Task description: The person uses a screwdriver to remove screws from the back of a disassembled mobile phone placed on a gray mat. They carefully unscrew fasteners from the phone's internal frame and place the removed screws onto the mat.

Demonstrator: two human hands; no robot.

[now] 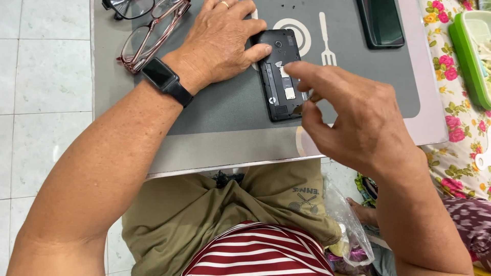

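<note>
A black phone [279, 76] lies face down on a grey mat [225, 110], its back cover off and the inner slots showing. My left hand [220, 43] rests on the mat and presses the phone's upper left edge with thumb and fingers. My right hand [353, 115] hovers over the phone's right side, index finger stretched across the open back, thumb and another finger pinched at its lower right edge, where a small metal piece may sit. A black band is on my left wrist [166, 81].
Pink-framed glasses [148, 38] and a dark pair [130, 7] lie at the mat's top left. A second dark phone [381, 23] lies at the top right. A green box [473, 51] sits on flowered cloth. A plastic bag [348, 230] rests by my lap.
</note>
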